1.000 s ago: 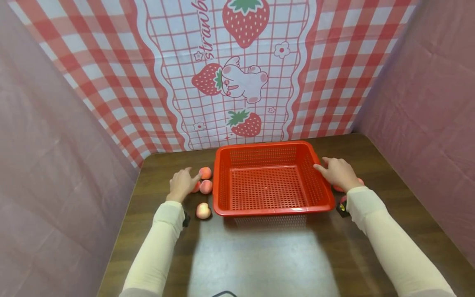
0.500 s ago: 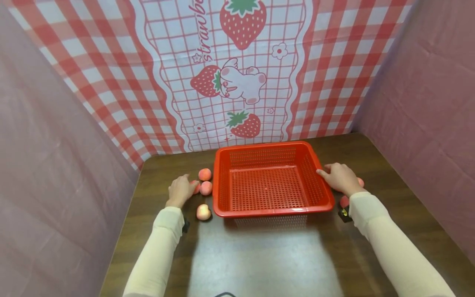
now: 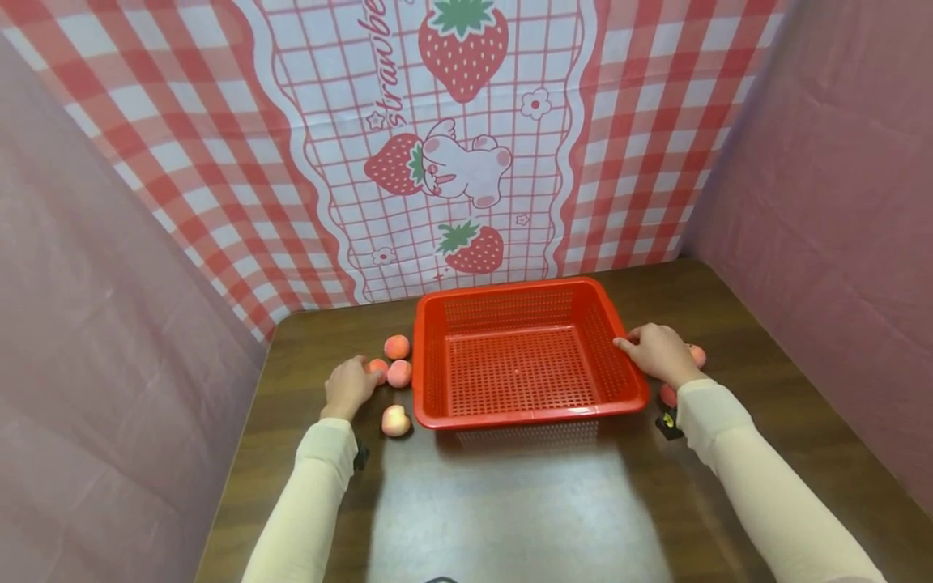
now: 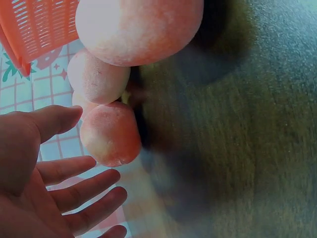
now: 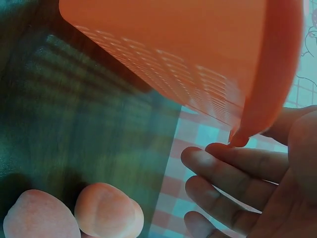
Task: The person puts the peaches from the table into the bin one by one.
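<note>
Four relaxed fingers of the left hand (image 3: 348,387) spread beside a peach (image 4: 110,134) (thumb apart), while the right hand (image 3: 658,353) pinches the red basket's rim (image 3: 532,416).

Wears long, plain cream sleeves (image 3: 300,502), lightly creased, ending in wide, slightly paler cuffs (image 3: 330,442), with a small black block (image 3: 360,456) by the left cuff and a second block (image 3: 666,429), marked in yellow, by the right.

Your right hand (image 5: 280,198) pinches the rim of the orange-red basket (image 5: 173,34), thumb behind it. Peaches (image 5: 42,218) lie on the desk (image 5: 99,134), short of its edge against checked cloth (image 5: 190,171).
</note>
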The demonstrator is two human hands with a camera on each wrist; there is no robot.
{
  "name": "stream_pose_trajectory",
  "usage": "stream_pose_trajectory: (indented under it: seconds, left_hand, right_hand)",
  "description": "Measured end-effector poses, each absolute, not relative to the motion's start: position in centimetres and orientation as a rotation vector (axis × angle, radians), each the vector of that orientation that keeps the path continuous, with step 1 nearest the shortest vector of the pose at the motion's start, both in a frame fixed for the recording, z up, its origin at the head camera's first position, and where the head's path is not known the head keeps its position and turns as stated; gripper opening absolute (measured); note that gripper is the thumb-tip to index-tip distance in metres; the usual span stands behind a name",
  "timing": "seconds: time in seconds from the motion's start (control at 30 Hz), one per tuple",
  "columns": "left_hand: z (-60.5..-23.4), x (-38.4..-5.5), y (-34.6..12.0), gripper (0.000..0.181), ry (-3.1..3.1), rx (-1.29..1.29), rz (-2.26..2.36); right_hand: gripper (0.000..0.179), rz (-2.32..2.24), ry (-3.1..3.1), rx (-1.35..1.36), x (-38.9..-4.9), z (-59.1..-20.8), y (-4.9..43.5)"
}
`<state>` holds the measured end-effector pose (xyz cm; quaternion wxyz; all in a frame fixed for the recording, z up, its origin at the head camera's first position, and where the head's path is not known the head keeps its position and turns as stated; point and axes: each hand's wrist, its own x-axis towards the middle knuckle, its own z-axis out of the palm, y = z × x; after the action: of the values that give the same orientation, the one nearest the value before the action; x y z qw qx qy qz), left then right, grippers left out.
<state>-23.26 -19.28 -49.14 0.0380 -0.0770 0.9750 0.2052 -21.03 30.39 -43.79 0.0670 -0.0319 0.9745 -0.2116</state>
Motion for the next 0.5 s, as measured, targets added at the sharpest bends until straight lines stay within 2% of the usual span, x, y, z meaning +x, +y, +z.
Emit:
stream_pose_trajectory:
  seconds: [0.5]
  left_hand:
    - [-49.64,-23.23,-19.44,0.053,3.008,-0.249,0.669]
  right_hand:
    - [0.044,-0.637,2.937,-0.089,-21.03,-43.56,30.29]
